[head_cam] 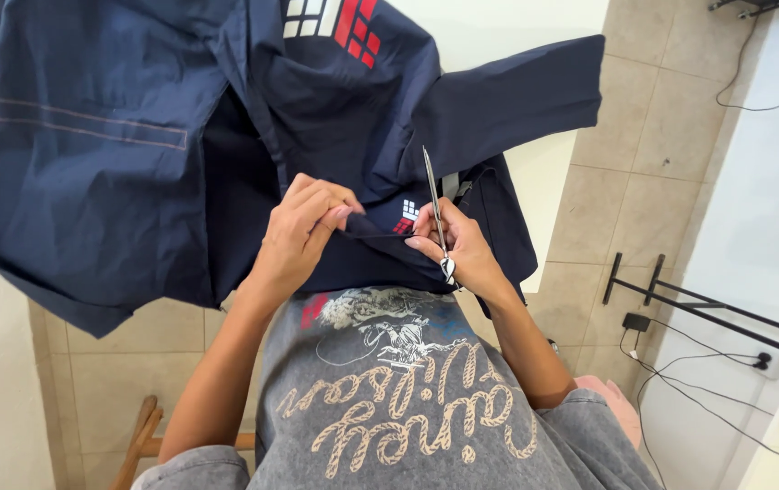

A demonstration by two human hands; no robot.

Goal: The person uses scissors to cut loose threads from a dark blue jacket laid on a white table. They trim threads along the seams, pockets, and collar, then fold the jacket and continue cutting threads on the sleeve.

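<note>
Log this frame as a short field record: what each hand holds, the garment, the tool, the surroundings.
left hand: pinches a fold of the navy garment
right hand: grips the same fold and a slim metal tool, its tip pointing up
garment: dark navy work shirt, red and white patches, spread over a white table
tool type: thin, silver; exact kind unclear
surroundings: tiled floor, cables, black metal rack

Bright, even daylight fills the scene, and the pale wall (770, 181) on the right washes out almost white. The dark blue garment (90, 181) keeps soft shadow in its folds. Focus is crisp on the near hands; the far corners bend slightly with wide-lens distortion. No motion blur.
</note>
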